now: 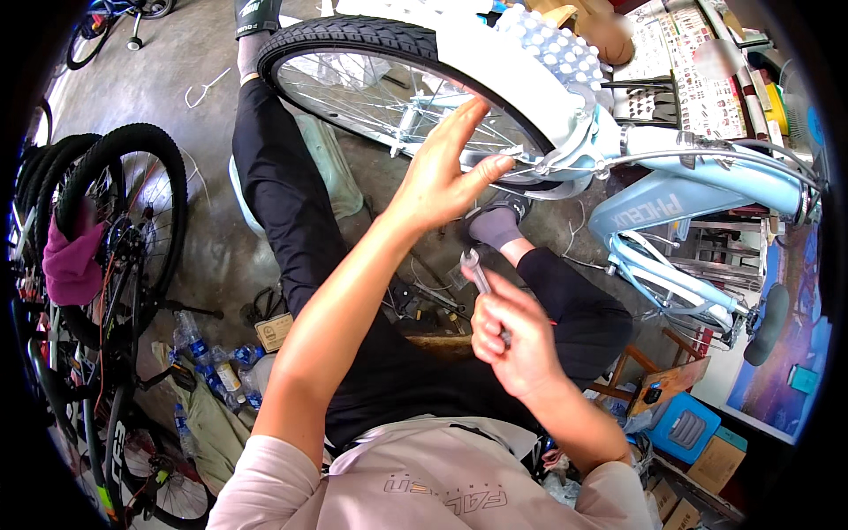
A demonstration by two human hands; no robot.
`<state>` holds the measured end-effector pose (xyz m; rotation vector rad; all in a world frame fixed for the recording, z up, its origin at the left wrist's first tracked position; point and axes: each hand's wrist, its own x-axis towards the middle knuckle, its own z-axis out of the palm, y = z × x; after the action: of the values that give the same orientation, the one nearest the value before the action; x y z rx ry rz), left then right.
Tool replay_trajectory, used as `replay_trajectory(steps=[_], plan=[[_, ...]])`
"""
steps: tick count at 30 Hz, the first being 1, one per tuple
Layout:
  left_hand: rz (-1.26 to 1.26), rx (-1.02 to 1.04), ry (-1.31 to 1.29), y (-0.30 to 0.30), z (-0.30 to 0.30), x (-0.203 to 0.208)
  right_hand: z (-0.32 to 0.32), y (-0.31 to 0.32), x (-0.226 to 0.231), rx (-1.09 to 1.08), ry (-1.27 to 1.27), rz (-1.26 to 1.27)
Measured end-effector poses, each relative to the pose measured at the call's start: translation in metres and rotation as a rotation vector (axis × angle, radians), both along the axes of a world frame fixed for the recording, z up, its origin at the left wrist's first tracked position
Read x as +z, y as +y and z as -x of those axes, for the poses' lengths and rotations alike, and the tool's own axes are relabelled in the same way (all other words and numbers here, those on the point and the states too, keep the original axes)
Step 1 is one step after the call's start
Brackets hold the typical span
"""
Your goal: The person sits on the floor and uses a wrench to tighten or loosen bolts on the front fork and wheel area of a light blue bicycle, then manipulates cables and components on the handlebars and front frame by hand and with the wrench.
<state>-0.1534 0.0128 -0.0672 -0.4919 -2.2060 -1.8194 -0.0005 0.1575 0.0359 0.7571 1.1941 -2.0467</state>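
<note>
The largest thing here is the pale blue bicycle [662,199], which fills the far right of the scene, its frame reaching out past the person's right knee. Its spoked wheel [353,34] lies straight ahead, beyond both hands; seen at a slant, its long axis runs from far left to near right. A white fender [503,71] curves over the wheel's far right side.

The left hand [442,181] is the nearer of the two to the wheel. In this view it overlaps the near right part of the rim and spokes, with the silver hub [411,117] to its left and a little beyond it. Its fingers [464,122] lie close together and straight, pointing far and to the right, and the thumb stands well apart from them. They hold nothing; whether they touch the spokes or hover above them, I cannot tell.

The right hand [517,340] is nearer the body and to the right of the left one, well apart from the wheel. Its fingers are curled and clamped on the handle of a wrench [478,272], the smallest thing of these. The wrench's long axis runs from near right to far left, its forked end standing clear of the grip on the far side, toward the wheel. The wheel lies far and somewhat left of that end, with the left hand between the two.
</note>
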Motion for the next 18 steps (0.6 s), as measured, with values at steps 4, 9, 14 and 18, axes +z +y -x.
replay_trajectory(steps=[4,9,14,18], plan=[[-0.044,-0.331,-0.114,-0.013,0.031,-0.013,-0.031,0.012,-0.028,-0.057,-0.094,0.001],[0.043,-0.449,-0.044,-0.012,0.057,-0.004,-0.043,0.021,-0.048,-0.152,-0.147,-0.050],[-0.060,-0.510,0.101,-0.007,0.068,-0.019,-0.044,0.016,-0.061,-0.163,-0.182,-0.032],[-0.040,-0.573,0.108,-0.007,0.071,-0.010,-0.046,0.014,-0.067,-0.101,-0.205,-0.036]])
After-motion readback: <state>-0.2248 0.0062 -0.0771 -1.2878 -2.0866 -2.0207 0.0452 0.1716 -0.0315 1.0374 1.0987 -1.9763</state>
